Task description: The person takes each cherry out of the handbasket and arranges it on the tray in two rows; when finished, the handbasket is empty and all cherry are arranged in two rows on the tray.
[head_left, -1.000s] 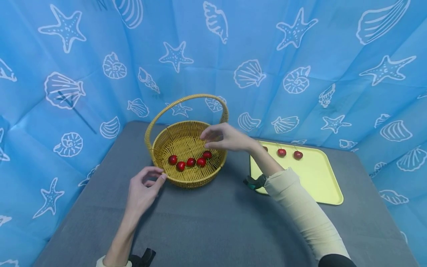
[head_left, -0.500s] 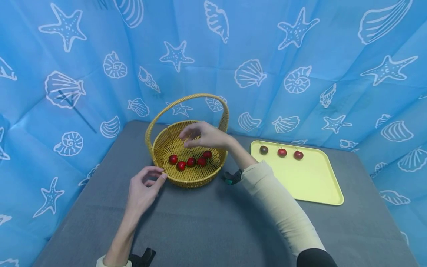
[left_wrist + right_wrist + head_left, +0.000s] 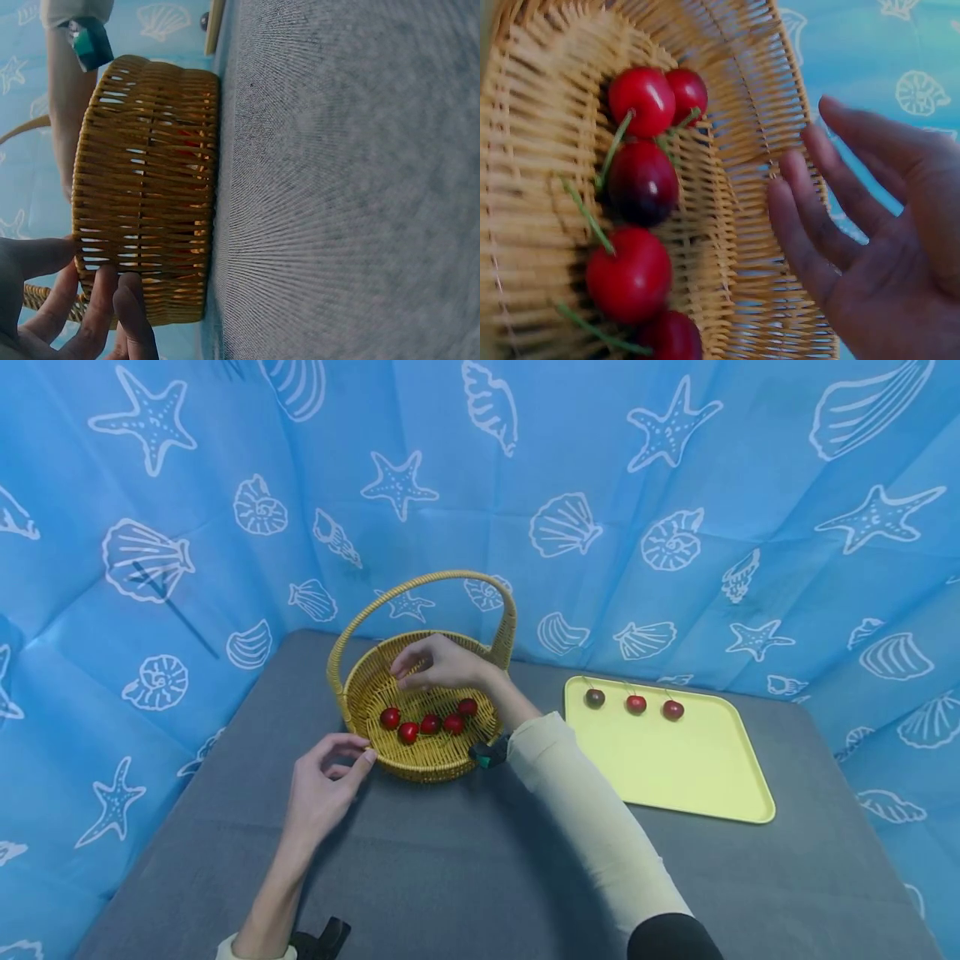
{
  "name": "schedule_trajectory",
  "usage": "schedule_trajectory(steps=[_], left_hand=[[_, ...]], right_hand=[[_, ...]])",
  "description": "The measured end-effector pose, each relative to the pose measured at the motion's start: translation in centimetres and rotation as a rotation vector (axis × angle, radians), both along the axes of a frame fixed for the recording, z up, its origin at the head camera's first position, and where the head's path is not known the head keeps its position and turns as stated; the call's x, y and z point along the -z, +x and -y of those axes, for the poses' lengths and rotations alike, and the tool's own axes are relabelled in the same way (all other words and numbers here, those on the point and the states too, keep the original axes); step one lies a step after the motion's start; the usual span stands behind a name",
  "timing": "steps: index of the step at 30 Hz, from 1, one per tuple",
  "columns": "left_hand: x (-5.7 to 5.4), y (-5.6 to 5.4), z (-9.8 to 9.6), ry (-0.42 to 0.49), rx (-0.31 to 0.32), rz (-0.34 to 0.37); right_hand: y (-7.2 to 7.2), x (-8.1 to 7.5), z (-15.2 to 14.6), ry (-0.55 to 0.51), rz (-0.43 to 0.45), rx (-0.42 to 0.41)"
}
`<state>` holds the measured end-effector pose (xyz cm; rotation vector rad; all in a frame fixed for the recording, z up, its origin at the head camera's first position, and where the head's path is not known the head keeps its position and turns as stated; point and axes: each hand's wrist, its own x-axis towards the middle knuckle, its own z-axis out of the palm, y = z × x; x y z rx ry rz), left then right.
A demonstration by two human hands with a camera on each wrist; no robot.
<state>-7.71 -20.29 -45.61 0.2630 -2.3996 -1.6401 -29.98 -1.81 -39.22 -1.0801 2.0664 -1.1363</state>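
A round woven wicker basket with a tall arched handle stands on the table. Several red cherries with green stems lie in it; in the right wrist view dark red and bright red cherries sit in a row on the weave. My left hand pinches the basket's near-left rim between thumb and fingers, also seen in the left wrist view with the fingers against the wicker wall. My right hand hovers over the basket behind the cherries, fingers loosely bent and holding nothing.
A yellow tray lies to the right of the basket, with 3 cherries along its far edge. A grey cloth covers the table. Blue curtains with shell and starfish prints hang behind and at the sides.
My right hand has moved left over the basket from its right side, uncovering more of the tray. The left hand has stayed on the rim, and the cherries have not moved.
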Motion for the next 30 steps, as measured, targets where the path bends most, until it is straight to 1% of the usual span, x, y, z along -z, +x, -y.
schedule_trajectory(steps=[5, 11, 15, 18, 20, 25, 30], left_hand=[[0.0, 0.0, 0.0, -0.001, -0.007, 0.007], [0.0, 0.0, 0.0, 0.001, -0.008, 0.017], [0.0, 0.0, 0.0, -0.002, -0.007, 0.014], [-0.1, -0.1, -0.1, -0.003, -0.007, 0.014], [-0.1, -0.1, -0.1, -0.008, -0.008, 0.016], [-0.1, 0.0, -0.1, -0.009, -0.007, 0.017], [-0.1, 0.1, 0.0, 0.002, 0.002, 0.012]], right_hand=[[-0.4, 0.5, 0.5, 0.02, 0.019, 0.021], [-0.2, 0.9, 1.1, 0.063, -0.008, 0.002], [-0.1, 1.5, 1.5, 0.112, -0.026, -0.023], [0.0, 2.0, 1.7, 0.156, -0.022, -0.046], [0.1, 2.2, 1.9, 0.189, -0.002, -0.059], [0.2, 2.4, 2.1, 0.27, 0.035, -0.116], [0.4, 2.3, 2.4, 0.3, 0.027, -0.173]])
